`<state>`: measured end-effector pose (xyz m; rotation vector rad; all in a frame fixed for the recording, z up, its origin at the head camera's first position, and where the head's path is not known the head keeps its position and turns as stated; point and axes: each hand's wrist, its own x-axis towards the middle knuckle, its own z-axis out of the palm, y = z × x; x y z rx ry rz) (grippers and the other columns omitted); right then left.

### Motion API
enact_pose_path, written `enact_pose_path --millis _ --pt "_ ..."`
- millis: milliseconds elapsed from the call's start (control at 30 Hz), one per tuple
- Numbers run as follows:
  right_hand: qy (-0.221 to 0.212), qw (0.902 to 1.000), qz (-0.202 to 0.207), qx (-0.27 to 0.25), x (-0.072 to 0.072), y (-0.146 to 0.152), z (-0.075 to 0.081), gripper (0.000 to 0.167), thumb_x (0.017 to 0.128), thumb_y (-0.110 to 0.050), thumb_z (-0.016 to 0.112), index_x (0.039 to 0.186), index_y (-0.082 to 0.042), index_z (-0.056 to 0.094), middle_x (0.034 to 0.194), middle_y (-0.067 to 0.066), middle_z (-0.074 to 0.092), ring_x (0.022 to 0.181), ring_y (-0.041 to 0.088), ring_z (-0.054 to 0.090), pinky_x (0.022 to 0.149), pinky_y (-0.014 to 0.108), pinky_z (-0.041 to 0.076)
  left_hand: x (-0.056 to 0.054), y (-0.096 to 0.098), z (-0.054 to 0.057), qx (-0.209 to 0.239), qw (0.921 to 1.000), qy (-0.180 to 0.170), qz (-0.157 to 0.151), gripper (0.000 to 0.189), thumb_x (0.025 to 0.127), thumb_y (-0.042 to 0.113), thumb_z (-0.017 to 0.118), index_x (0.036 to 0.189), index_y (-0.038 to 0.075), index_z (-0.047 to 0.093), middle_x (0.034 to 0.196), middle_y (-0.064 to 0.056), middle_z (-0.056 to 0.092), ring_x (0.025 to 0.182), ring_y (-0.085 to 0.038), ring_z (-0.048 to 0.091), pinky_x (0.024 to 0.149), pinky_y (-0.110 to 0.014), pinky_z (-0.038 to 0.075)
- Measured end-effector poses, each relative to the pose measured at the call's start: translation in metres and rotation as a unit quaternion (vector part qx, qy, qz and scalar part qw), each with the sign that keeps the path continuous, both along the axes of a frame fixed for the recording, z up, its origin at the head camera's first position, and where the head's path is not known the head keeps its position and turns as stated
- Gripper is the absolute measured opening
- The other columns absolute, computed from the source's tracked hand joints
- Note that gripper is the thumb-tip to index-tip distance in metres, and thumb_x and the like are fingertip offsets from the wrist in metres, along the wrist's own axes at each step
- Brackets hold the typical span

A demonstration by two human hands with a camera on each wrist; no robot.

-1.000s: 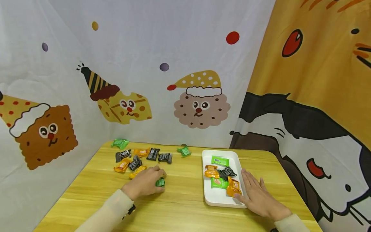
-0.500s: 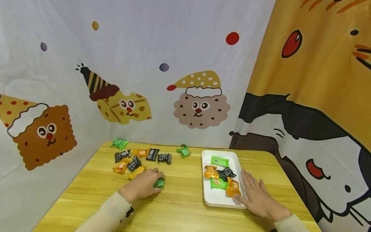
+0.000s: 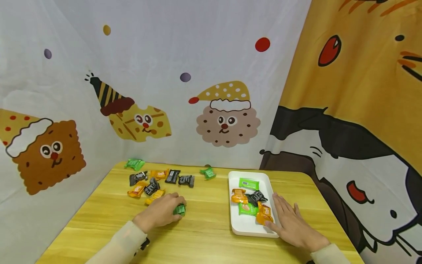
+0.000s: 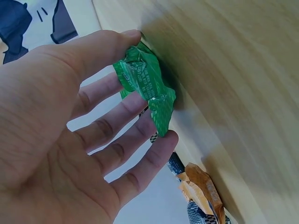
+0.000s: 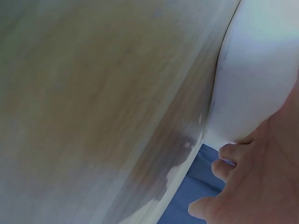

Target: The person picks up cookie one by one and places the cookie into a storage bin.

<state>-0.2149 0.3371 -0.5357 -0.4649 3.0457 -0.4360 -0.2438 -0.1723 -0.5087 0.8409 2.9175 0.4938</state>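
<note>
My left hand [image 3: 160, 211] pinches a green-wrapped candy [image 3: 179, 209] low over the table, left of the tray. In the left wrist view the thumb and fingers hold the crinkled green wrapper from opposite sides. On the right, my right hand [image 3: 295, 222] lies with straight fingers along the right edge of a white tray [image 3: 254, 230]; its thumb reaches over the rim near an orange candy [image 3: 263, 212]. Inside the tray are also a second orange candy [image 3: 239, 196], a black candy [image 3: 257, 198] and two green packets, one a light green packet [image 3: 249, 183] at the back.
Several black and orange candies [image 3: 152, 186] lie loosely grouped at the table's left, beyond my left hand. One green candy [image 3: 134, 164] is at the far left corner, another green candy [image 3: 208, 173] near the back edge. A printed cloth [image 3: 148, 55] hangs behind the wooden table [image 3: 204, 234].
My left hand has shifted very slightly left, and a little more of the green candy shows at its fingertips. My right hand stays against the tray. The head view has drifted slightly.
</note>
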Motion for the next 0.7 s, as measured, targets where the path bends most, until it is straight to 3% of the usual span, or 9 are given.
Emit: enact_pose_path --millis 700 --pt "-0.009 0.9999 0.006 0.008 -0.0015 0.0010 0.0010 0.111 0.113 -0.071 0.062 0.182 0.007 0.022 0.192 0.030 0.024 0.174 0.060 0.030 0.132 0.095 0.016 0.0010 0.0001 -0.0042 -0.002 1.0000 0.008 0.003 0.039 0.098 0.027 0.096 0.131 0.014 0.081 0.119 -0.004 0.077 0.094 -0.010 0.067 0.076 -0.031 0.062"
